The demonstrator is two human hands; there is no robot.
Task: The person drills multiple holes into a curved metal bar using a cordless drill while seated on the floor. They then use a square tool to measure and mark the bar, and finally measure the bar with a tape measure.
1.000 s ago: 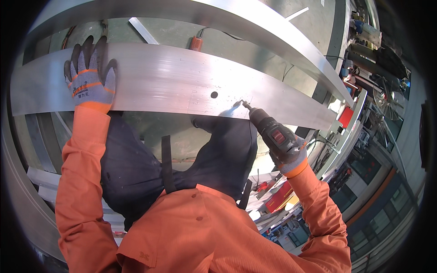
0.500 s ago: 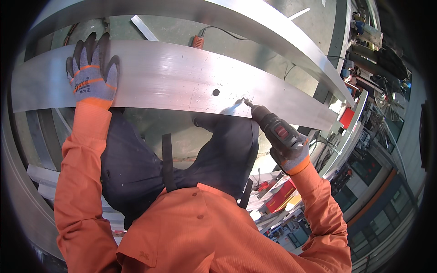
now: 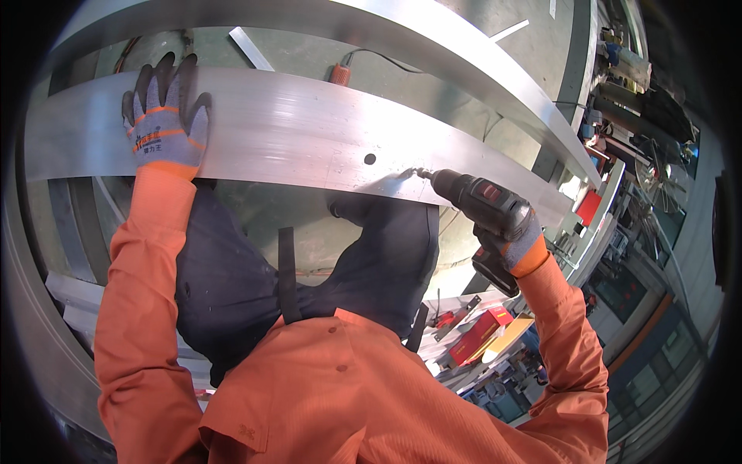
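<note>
One long aluminium bar (image 3: 294,139) lies across the view from nine to three o'clock, the gloved left hand (image 3: 164,116) pressed flat and open on its nine o'clock end, while the right hand (image 3: 516,232) is clenched around one black cordless drill (image 3: 483,205) whose bit meets the bar's near edge just at three o'clock of one finished hole (image 3: 370,158). The bar looks stiff, smooth and slippery, light for its length, so a flat palm well away from the bit seems the sound hold. A second bar (image 3: 433,39) runs beyond it at twelve o'clock.
</note>
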